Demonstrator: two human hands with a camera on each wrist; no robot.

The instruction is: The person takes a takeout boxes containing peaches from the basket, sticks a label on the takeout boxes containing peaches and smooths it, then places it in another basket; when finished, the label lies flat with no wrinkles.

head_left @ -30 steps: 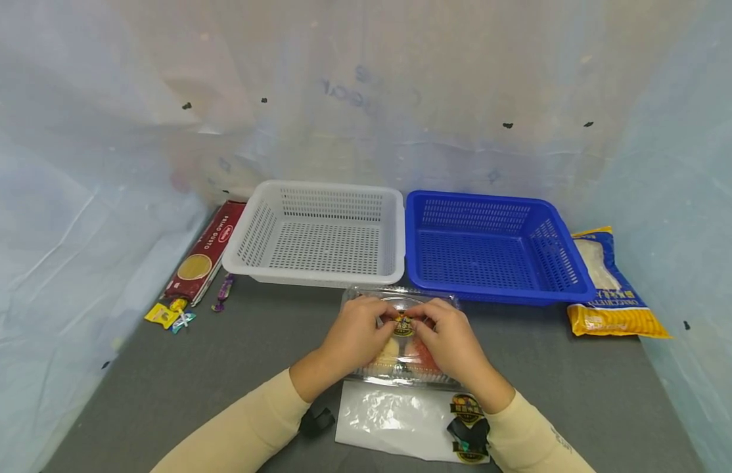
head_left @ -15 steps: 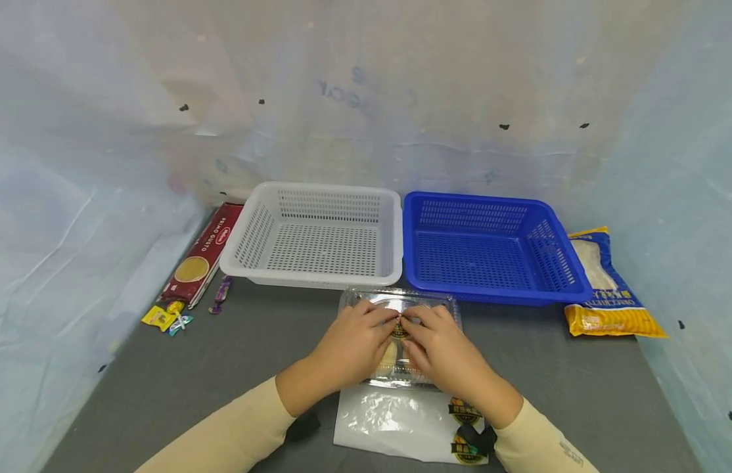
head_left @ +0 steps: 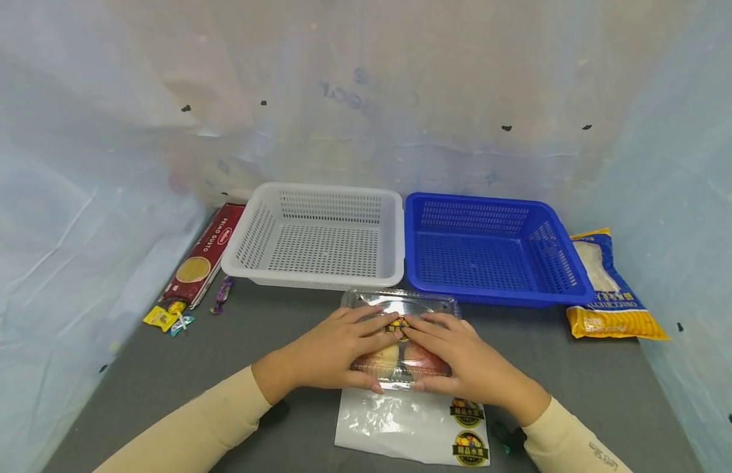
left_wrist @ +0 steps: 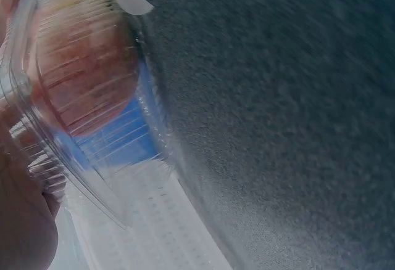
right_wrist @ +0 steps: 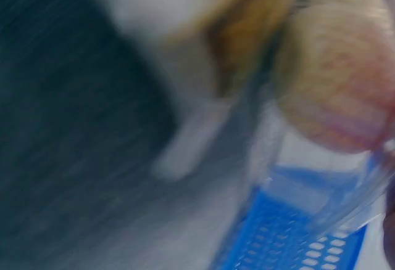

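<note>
While a left hand (head_left: 336, 348) and a right hand (head_left: 469, 358) rest on the clear rectangular plastic box (head_left: 399, 351), fingers straight and spread over its lid, each thumb lies at the near edge. The box, on a dark grey counter (head_left: 579, 374) in front of the baskets, shows pale-yellow and reddish rounded contents. A black-and-gold sticker (head_left: 397, 328) sits on its lid between the fingertips, partly covered by them. Just nearer lies a glossy white sheet (head_left: 395, 427) bearing two similar round labels (head_left: 470, 448); the lower reads 精品水果.

At left, a long dark-red packet (head_left: 203, 256) says "PRIMO GUSTO"; its small oval logo is hard to read. Near it are yellow (head_left: 160, 318), teal (head_left: 181, 325) and purple (head_left: 222, 294) wrapped candies. A white perforated plastic basket (head_left: 315, 279) stands beside a blue one (head_left: 496, 294). At right, a blue-and-yellow plastic bag (head_left: 614, 295) carries lettering resembling "ORECCHIETTE".
</note>
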